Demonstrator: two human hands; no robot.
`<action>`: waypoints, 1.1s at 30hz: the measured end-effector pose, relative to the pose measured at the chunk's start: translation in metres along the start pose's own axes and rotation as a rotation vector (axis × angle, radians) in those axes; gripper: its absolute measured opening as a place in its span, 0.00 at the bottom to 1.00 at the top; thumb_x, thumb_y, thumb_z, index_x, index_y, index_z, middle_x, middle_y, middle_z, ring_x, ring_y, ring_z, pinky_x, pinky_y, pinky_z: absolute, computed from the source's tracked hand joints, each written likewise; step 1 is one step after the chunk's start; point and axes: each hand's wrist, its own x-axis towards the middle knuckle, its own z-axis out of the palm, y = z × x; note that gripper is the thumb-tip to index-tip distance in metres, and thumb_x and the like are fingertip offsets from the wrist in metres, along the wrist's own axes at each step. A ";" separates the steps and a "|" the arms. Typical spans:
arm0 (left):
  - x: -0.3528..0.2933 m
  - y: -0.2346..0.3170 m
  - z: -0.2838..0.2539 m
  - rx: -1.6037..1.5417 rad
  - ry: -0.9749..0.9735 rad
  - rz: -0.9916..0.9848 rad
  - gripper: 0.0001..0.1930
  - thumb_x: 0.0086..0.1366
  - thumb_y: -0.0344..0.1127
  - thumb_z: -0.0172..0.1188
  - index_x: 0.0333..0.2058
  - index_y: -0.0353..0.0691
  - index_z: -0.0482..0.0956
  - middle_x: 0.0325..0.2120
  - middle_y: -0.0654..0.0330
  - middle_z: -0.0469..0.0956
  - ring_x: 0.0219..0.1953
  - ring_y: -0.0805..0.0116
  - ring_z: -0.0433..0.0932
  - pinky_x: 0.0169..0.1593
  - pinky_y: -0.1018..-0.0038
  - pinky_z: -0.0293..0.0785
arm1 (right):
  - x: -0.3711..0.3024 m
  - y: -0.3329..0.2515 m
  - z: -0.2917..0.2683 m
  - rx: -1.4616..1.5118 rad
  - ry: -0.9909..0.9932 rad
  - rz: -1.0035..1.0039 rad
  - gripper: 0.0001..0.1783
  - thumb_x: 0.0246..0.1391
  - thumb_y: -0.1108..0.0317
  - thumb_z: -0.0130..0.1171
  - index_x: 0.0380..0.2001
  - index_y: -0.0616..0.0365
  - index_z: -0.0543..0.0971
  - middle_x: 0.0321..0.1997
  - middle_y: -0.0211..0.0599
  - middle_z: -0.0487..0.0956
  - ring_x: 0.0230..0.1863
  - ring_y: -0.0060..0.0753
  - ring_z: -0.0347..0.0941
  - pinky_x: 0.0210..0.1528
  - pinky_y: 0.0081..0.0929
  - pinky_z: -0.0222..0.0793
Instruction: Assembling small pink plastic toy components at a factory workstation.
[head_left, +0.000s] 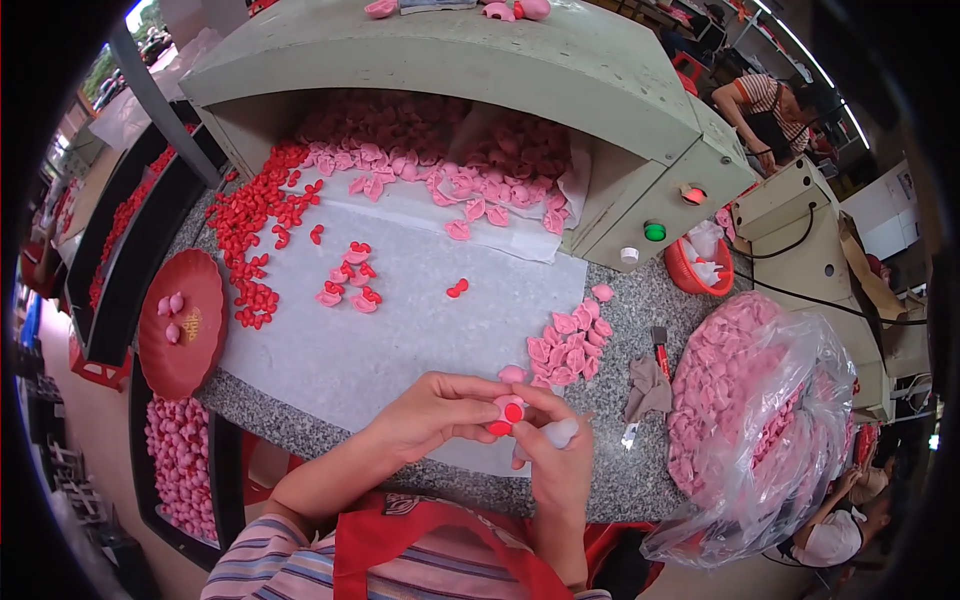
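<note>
A factory workshop: beyond the grip stands a pale machine housing (430, 72) with round push-buttons (654, 232) (one green, one red); left of the grip, a black bin (228, 480) holds masses of near-identical pink pieces (180, 465); right of the grip bulges a plastic bag (815, 390), with co-workers (775, 118) farther off.

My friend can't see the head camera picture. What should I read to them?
A person's left hand and right hand hold a small pink-and-red piece above a white sheet on a speckled table. Little red pieces are heaped left, pink pieces right, with a clear bag of more pink ones farther right.
</note>
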 end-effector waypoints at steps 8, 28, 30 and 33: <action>0.001 -0.002 -0.002 0.043 -0.003 0.003 0.15 0.55 0.29 0.57 0.43 0.36 0.74 0.37 0.59 0.76 0.38 0.72 0.75 0.39 0.77 0.74 | 0.002 0.004 0.006 0.006 0.038 0.007 0.19 0.43 0.80 0.52 0.42 0.64 0.73 0.30 0.34 0.75 0.22 0.15 0.67 0.15 0.11 0.59; -0.009 -0.002 -0.001 0.128 -0.180 0.310 0.23 0.55 0.23 0.55 0.51 0.33 0.65 0.40 0.52 0.72 0.42 0.65 0.74 0.43 0.74 0.74 | 0.002 0.003 0.015 -0.016 0.017 -0.205 0.14 0.41 0.84 0.57 0.35 0.63 0.76 0.45 0.40 0.69 0.34 0.21 0.69 0.26 0.14 0.67; -0.010 -0.004 -0.001 0.260 -0.135 0.364 0.24 0.52 0.21 0.57 0.50 0.33 0.66 0.39 0.54 0.73 0.41 0.67 0.73 0.42 0.76 0.74 | 0.001 0.003 0.017 -0.037 0.002 -0.204 0.13 0.41 0.84 0.57 0.34 0.63 0.76 0.44 0.40 0.70 0.36 0.22 0.69 0.29 0.15 0.69; -0.008 -0.007 -0.008 0.454 -0.097 0.478 0.26 0.47 0.19 0.61 0.48 0.32 0.69 0.36 0.55 0.73 0.39 0.70 0.73 0.39 0.78 0.73 | 0.002 0.006 0.018 -0.086 -0.037 -0.283 0.12 0.41 0.84 0.56 0.33 0.62 0.76 0.43 0.40 0.71 0.40 0.26 0.69 0.36 0.18 0.69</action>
